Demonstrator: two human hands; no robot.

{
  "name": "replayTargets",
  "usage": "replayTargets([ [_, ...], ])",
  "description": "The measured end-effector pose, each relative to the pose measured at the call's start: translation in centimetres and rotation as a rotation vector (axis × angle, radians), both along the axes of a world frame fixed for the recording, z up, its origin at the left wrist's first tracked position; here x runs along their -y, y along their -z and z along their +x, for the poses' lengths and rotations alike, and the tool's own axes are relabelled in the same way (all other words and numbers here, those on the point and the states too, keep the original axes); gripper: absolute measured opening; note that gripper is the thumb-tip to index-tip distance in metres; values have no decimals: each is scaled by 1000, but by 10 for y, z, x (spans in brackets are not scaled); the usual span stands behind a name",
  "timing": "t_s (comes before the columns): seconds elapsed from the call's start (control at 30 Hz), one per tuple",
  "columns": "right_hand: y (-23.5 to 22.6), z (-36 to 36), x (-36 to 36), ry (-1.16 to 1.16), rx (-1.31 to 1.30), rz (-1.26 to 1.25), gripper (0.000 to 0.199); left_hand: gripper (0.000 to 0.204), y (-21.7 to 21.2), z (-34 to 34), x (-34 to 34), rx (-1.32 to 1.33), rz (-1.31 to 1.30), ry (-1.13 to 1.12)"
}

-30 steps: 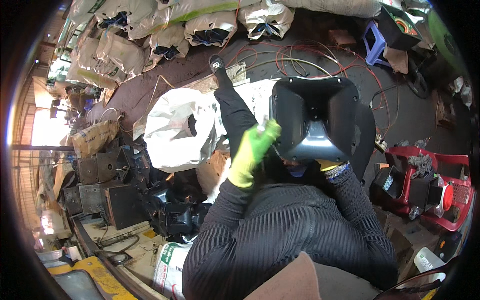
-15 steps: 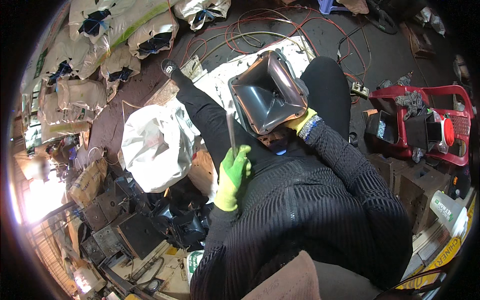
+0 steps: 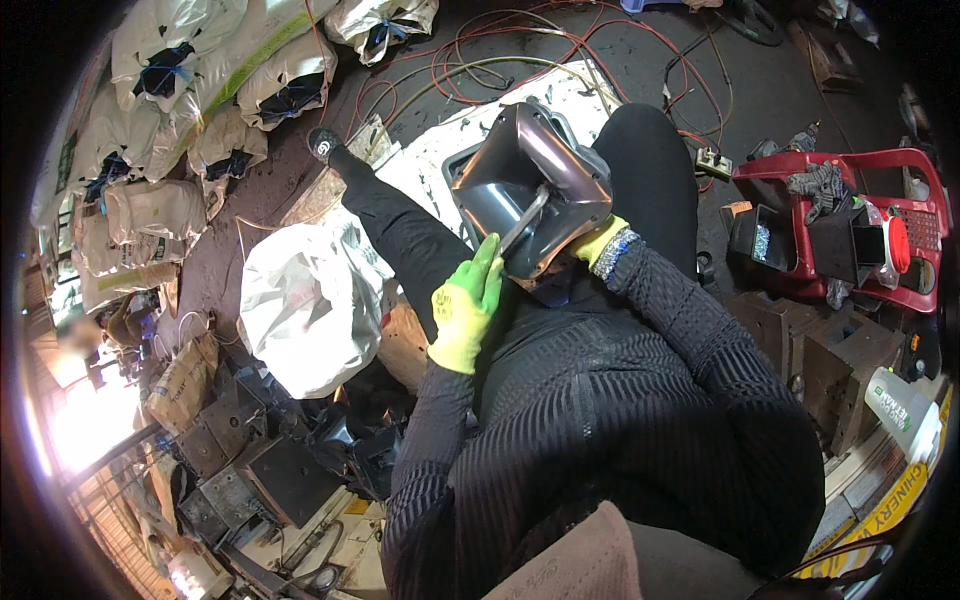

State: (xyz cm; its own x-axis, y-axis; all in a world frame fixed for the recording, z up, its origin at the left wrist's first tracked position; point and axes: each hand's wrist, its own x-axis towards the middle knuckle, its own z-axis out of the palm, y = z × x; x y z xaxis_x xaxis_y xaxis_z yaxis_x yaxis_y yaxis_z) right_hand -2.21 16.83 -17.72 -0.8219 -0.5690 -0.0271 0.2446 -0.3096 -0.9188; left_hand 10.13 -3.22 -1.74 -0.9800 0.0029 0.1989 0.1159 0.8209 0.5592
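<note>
I sit with a dark, glossy funnel-shaped housing (image 3: 520, 185) over my lap, its wide square mouth facing up. My right hand (image 3: 598, 243), in a yellow glove, grips the housing's lower right rim. My left hand (image 3: 468, 308), in a green glove, sits at the housing's lower left edge and holds a thin grey metal blade (image 3: 527, 218). The blade slants up into the housing's hollow. My black-sleeved arms and black-trousered legs fill the middle of the view.
A stuffed white plastic bag (image 3: 300, 310) lies by my left leg. A red crate (image 3: 850, 215) with dark parts stands to the right, with a white bottle (image 3: 900, 405) below it. Filled sacks (image 3: 190, 110) line the upper left, orange cables (image 3: 500, 50) loop ahead, and dark metal blocks (image 3: 265, 475) sit lower left.
The blade stood upright beside the housing in my left hand; it now reaches into the housing's mouth. The housing has tipped and moved slightly toward my right.
</note>
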Motion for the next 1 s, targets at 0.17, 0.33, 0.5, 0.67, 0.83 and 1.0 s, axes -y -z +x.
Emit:
replayTargets([
  [0.17,-7,0,1,-26,37,-38,56,40,4,-2,4,-24,38,-32],
  [0.33,-11,-1,4,-29,56,-63,57,38,16,-6,13,-74,146,21],
  [0.5,-14,-2,7,-42,71,-91,59,38,22,-8,15,1,132,-5],
  [0.67,-16,-3,11,-66,93,-113,61,39,22,-5,15,-24,50,29],
  [0.83,-18,0,10,-85,102,-127,62,36,29,-9,23,159,-171,42],
  [1.0,-19,0,12,-115,126,-142,64,35,11,-4,21,22,592,-147],
])
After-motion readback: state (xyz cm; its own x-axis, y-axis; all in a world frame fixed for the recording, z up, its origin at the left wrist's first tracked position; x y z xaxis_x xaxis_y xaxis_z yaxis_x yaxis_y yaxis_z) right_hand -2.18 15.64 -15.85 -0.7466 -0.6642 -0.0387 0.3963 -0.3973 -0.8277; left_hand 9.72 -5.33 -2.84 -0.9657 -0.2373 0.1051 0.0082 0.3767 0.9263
